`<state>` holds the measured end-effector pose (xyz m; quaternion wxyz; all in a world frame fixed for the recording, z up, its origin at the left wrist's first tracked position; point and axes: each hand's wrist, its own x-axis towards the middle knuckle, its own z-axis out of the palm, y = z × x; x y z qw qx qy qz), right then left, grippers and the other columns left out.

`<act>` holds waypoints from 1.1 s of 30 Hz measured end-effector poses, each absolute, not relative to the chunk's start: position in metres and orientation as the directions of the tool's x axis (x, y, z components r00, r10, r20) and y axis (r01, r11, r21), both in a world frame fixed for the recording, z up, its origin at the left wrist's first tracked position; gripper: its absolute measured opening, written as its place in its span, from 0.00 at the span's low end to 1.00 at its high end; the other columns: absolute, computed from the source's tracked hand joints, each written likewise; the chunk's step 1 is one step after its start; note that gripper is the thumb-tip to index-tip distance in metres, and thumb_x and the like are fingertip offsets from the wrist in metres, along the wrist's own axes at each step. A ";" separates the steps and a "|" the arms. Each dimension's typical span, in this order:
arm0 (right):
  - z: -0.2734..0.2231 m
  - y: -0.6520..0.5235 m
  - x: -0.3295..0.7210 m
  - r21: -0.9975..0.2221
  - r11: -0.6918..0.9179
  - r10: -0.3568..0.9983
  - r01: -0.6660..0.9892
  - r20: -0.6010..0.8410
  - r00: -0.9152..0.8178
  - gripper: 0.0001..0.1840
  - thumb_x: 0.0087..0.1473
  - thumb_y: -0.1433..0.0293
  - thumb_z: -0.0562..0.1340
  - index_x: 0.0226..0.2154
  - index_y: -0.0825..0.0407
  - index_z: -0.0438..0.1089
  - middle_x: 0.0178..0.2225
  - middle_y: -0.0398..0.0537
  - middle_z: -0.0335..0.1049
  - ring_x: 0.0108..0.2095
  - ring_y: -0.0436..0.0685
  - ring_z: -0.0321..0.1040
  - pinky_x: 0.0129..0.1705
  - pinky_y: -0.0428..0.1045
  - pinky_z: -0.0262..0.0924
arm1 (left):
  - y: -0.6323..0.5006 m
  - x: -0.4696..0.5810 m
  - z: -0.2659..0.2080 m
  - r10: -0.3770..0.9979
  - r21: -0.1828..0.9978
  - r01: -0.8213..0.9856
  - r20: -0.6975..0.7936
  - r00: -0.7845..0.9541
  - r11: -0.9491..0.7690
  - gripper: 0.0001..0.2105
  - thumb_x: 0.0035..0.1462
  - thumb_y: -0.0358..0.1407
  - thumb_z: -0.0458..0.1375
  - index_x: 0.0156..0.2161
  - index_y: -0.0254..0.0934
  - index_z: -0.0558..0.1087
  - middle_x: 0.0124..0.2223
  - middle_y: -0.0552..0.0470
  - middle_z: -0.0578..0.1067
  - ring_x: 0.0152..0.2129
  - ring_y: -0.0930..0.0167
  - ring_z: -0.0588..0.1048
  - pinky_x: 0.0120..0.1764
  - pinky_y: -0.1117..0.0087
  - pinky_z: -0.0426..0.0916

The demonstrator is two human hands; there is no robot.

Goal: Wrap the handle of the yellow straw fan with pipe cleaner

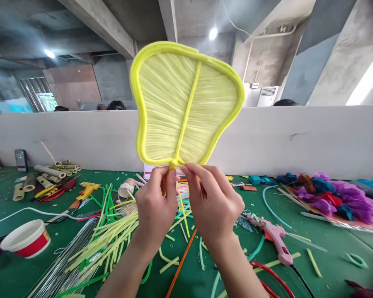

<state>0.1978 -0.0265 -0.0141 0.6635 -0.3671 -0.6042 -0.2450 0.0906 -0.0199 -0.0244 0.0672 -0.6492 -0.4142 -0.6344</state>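
A yellow hand fan (pixel 161 103), its rim and centre rib apparently made of fuzzy pipe cleaner, is held upright in front of me, tilted slightly right. Thin pale strands fill the space inside its rim. My left hand (pixel 157 198) is closed round the short handle below the fan. At the lower edge, just right of the handle, the fingertips of my right hand (pixel 213 198) pinch together on the fan or something thin by it; the exact contact is hidden. Pale yellow pipe cleaners (pixel 112 240) lie in a loose heap left of my arms.
A pink glue gun (pixel 276 240) rests on the right, a yellow glue gun (pixel 86 192) on the left. There are a paper cup (pixel 27 240), bamboo pieces (pixel 54 171), purple cloth-like bundles (pixel 354 198) and an orange pipe cleaner (pixel 183 263). A white partition (pixel 298 140) bounds the green table (pixel 329 285).
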 end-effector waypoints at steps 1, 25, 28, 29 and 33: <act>-0.016 -0.024 0.199 -0.163 0.597 0.089 0.786 0.987 0.137 0.07 0.61 0.75 0.64 0.39 0.47 0.76 0.33 0.43 0.80 0.27 0.49 0.75 0.26 0.44 0.64 | -0.020 0.090 -0.024 0.462 0.449 0.612 0.874 -0.150 -0.652 0.04 0.66 0.35 0.55 0.41 0.37 0.71 0.33 0.49 0.82 0.26 0.70 0.81 0.27 0.74 0.69; -0.002 -0.043 0.203 -0.205 0.592 0.106 0.779 0.978 0.177 0.06 0.59 0.75 0.65 0.36 0.46 0.75 0.33 0.45 0.75 0.24 0.47 0.70 0.23 0.45 0.63 | -0.036 0.102 -0.018 0.766 0.779 0.027 0.621 -0.168 -0.626 0.17 0.64 0.44 0.57 0.25 0.39 0.65 0.19 0.59 0.63 0.13 0.77 0.60 0.17 0.75 0.58; -0.010 -0.046 0.195 -0.197 0.614 0.093 0.764 0.980 0.178 0.10 0.59 0.76 0.65 0.40 0.45 0.75 0.34 0.45 0.76 0.26 0.49 0.71 0.25 0.46 0.65 | -0.038 0.102 -0.016 0.790 0.798 -0.066 0.576 -0.207 -0.599 0.18 0.63 0.46 0.58 0.26 0.38 0.66 0.18 0.60 0.61 0.12 0.78 0.59 0.14 0.77 0.54; -0.014 -0.046 0.193 -0.188 0.628 0.080 0.755 0.981 0.177 0.12 0.59 0.76 0.65 0.43 0.44 0.75 0.36 0.46 0.76 0.28 0.50 0.73 0.28 0.46 0.68 | -0.038 0.101 -0.015 0.797 0.798 -0.103 0.566 -0.211 -0.594 0.17 0.63 0.47 0.58 0.27 0.38 0.66 0.18 0.60 0.61 0.12 0.79 0.58 0.13 0.77 0.53; -0.032 -0.037 0.188 -0.122 0.711 0.071 0.693 0.992 0.103 0.20 0.61 0.77 0.61 0.53 0.44 0.72 0.44 0.49 0.78 0.39 0.55 0.77 0.42 0.49 0.73 | -0.037 0.097 -0.015 0.830 0.786 -0.269 0.512 -0.219 -0.556 0.17 0.62 0.48 0.59 0.28 0.39 0.65 0.18 0.63 0.58 0.10 0.81 0.55 0.11 0.80 0.52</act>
